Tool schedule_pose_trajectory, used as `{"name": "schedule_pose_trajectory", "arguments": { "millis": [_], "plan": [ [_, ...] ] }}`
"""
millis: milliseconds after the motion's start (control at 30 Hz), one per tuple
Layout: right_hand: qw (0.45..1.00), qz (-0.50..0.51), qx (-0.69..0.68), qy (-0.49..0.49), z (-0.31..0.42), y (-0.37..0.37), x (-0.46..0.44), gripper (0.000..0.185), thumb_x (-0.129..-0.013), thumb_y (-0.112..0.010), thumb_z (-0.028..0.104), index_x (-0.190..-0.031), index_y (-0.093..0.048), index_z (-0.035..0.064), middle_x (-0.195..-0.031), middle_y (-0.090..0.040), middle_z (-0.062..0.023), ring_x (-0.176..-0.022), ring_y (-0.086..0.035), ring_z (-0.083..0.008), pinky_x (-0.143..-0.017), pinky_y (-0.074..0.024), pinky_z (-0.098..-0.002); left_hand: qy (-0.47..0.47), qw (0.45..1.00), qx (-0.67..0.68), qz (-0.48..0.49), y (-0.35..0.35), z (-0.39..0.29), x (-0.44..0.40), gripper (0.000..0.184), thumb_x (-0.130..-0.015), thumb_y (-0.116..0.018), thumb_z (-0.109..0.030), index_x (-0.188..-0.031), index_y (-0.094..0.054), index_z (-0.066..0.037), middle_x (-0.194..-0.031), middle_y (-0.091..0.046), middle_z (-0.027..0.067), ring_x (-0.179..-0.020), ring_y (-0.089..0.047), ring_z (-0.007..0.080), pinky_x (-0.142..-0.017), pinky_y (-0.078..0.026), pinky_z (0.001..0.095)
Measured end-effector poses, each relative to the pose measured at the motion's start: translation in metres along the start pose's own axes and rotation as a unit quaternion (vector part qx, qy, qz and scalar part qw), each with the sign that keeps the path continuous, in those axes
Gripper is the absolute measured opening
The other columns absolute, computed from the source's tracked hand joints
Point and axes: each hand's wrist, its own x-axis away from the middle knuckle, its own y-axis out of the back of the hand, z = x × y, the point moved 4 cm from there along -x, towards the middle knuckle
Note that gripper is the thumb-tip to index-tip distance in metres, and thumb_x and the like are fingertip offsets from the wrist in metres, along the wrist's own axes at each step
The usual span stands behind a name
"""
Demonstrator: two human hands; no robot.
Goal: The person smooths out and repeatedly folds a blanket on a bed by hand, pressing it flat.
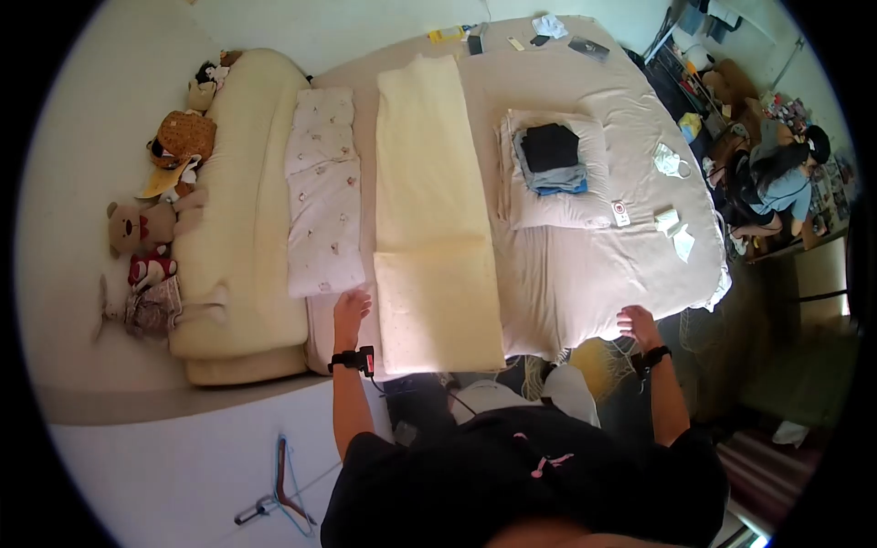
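Observation:
My left hand [353, 305] is at the near edge of the bed, just below the folded white floral quilt [324, 201]. Its fingers are loosely apart, with nothing in them. To its right lies a long pale-yellow folded blanket [437, 219], running from the back of the bed to the front edge. My right hand [636, 323] hovers by the front edge of the beige sheet [566, 283], fingers slightly bent and holding nothing. Farther back, a stack of folded dark and grey clothes [552, 151] rests on a beige pillow [589, 196].
A thick cream roll of bedding [247, 192] lines the left side, with a teddy bear [139, 226] and a woven basket [184, 137] beyond it. Papers [671, 222] lie on the right. A person [776, 187] bends at the far right. Hangers [285, 484] lie lower left.

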Motion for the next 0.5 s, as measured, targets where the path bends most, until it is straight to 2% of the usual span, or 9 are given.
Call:
{"name": "schedule_pose_trajectory", "arguments": {
  "millis": [100, 133, 200, 267, 333, 400, 500],
  "plan": [
    [1.000, -0.027, -0.006, -0.004, 0.023, 0.074, -0.004, 0.024, -0.096, -0.054, 0.026, -0.107, -0.058, 0.0061, -0.099, -0.067, -0.0086, -0.081, -0.064, -0.0183, -0.071, -0.0543, -0.0329, 0.018, 0.998, 0.035, 0.056, -0.060, 0.014, 0.038, 0.022, -0.093, -0.058, -0.022, -0.107, -0.059, -0.006, -0.097, -0.068, 0.0076, -0.086, -0.065, 0.0174, -0.074, -0.051, 0.0286],
    [0.998, -0.060, -0.001, -0.014, 0.022, 0.099, -0.005, 0.022, -0.096, -0.054, 0.025, -0.107, -0.058, 0.0061, -0.099, -0.067, -0.0087, -0.080, -0.064, -0.0179, -0.069, -0.0535, -0.0321, 0.033, 0.998, 0.039, 0.048, -0.076, 0.026, 0.055, 0.022, -0.093, -0.058, -0.022, -0.107, -0.059, -0.006, -0.097, -0.068, 0.0076, -0.086, -0.065, 0.0174, -0.074, -0.051, 0.0286],
    [0.995, -0.100, 0.023, -0.016, 0.020, 0.137, -0.010, 0.022, -0.095, -0.054, 0.025, -0.108, -0.058, 0.0075, -0.101, -0.067, -0.0084, -0.079, -0.063, -0.0174, -0.067, -0.0528, -0.0319, 0.040, 0.990, 0.056, 0.123, -0.117, 0.030, 0.086, 0.020, -0.093, -0.058, -0.021, -0.106, -0.060, -0.006, -0.096, -0.068, 0.0070, -0.086, -0.066, 0.0167, -0.073, -0.052, 0.0283],
    [0.994, -0.097, 0.028, -0.048, 0.007, 0.161, -0.023, 0.023, -0.094, -0.055, 0.026, -0.109, -0.057, 0.0081, -0.099, -0.066, -0.0075, -0.077, -0.062, -0.0171, -0.067, -0.0530, -0.0324, 0.056, 0.988, -0.022, 0.145, -0.142, 0.033, 0.118, 0.019, -0.093, -0.058, -0.020, -0.104, -0.060, -0.006, -0.096, -0.068, 0.0061, -0.085, -0.066, 0.0153, -0.071, -0.052, 0.0270],
    [0.992, -0.097, 0.029, -0.074, 0.002, 0.166, -0.033, 0.024, -0.093, -0.055, 0.026, -0.111, -0.057, 0.0087, -0.097, -0.065, -0.0066, -0.075, -0.062, -0.0167, -0.067, -0.0532, -0.0329, 0.091, 0.984, -0.020, 0.151, -0.154, 0.035, 0.149, 0.016, -0.093, -0.061, -0.018, -0.102, -0.061, -0.006, -0.095, -0.067, 0.0045, -0.085, -0.065, 0.0135, -0.070, -0.051, 0.0252],
    [0.995, -0.055, 0.021, -0.084, -0.001, 0.150, -0.037, 0.027, -0.092, -0.056, 0.027, -0.112, -0.057, 0.0091, -0.099, -0.065, -0.0069, -0.079, -0.062, -0.0193, -0.071, -0.0543, -0.0362, 0.096, 0.984, -0.001, 0.152, -0.154, 0.052, 0.169, 0.017, -0.093, -0.061, -0.020, -0.102, -0.061, -0.006, -0.093, -0.066, 0.0041, -0.083, -0.064, 0.0132, -0.070, -0.051, 0.0251],
    [0.995, 0.012, 0.043, -0.087, 0.001, 0.103, -0.050, 0.031, -0.092, -0.056, 0.028, -0.114, -0.056, 0.0069, -0.105, -0.065, -0.0100, -0.087, -0.064, -0.0245, -0.077, -0.0552, -0.0398, 0.130, 0.986, 0.001, 0.103, -0.143, 0.082, 0.187, 0.019, -0.093, -0.060, -0.021, -0.101, -0.061, -0.004, -0.092, -0.066, 0.0049, -0.081, -0.063, 0.0136, -0.069, -0.051, 0.0252]
  ]
}}
